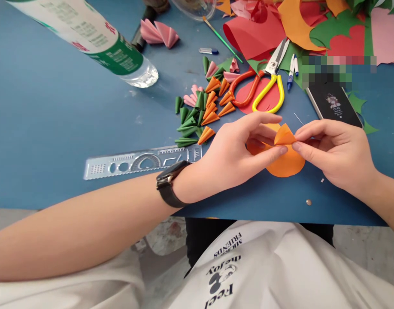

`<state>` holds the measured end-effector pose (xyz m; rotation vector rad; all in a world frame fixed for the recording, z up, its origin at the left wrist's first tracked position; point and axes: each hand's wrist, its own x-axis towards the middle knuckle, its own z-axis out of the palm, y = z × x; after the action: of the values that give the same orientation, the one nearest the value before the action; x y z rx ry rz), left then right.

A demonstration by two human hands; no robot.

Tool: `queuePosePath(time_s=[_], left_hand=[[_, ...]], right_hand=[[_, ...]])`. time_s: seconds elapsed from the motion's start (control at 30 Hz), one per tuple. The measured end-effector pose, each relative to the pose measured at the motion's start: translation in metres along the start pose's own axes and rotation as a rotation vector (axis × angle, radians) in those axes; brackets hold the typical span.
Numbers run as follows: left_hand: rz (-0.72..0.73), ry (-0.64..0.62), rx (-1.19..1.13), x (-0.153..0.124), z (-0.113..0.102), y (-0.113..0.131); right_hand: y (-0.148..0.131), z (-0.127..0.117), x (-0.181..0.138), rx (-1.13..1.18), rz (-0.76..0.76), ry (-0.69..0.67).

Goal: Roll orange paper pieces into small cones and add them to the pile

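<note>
Between my two hands is a small orange paper cone, partly rolled. My right hand pinches its right corner between thumb and forefinger. The thumb of my left hand presses the cone's lower left edge, its fingers curved behind. Below the cone, orange paper with a rounded edge lies on the table, partly covered by my hands. Left of them, several finished cones are heaped: orange cones, green cones and pink cones.
Scissors with red and yellow handles lie beyond my hands. A phone is at the right, a clear stencil ruler at the left. A bottle stands farther back. Coloured paper scraps cover the back right. A metal tack lies near the front edge.
</note>
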<state>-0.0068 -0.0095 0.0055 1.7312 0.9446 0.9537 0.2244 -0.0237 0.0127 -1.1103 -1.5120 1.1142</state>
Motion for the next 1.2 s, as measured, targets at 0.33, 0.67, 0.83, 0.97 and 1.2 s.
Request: queuePosePath(time_s=[0.33, 0.67, 0.83, 0.97, 1.2], left_hand=[[0.138, -0.044, 0.175, 0.004, -0.004, 0.002], [0.078, -0.039, 0.077, 0.001, -0.003, 0.003], [0.108, -0.044, 0.102, 0.003, -0.003, 0.002], [0.112, -0.084, 0.144, 0.004, -0.003, 0.003], [0.144, -0.121, 0.173, 0.004, -0.004, 0.006]], right_hand=[[0.002, 0.001, 0.0, 0.072, -0.016, -0.021], [-0.002, 0.0, 0.0, 0.036, -0.01, -0.079], [-0.003, 0.001, -0.001, 0.024, -0.027, -0.048], [-0.009, 0.003, -0.004, 0.025, -0.028, -0.045], [-0.009, 0.004, -0.006, 0.016, -0.015, -0.08]])
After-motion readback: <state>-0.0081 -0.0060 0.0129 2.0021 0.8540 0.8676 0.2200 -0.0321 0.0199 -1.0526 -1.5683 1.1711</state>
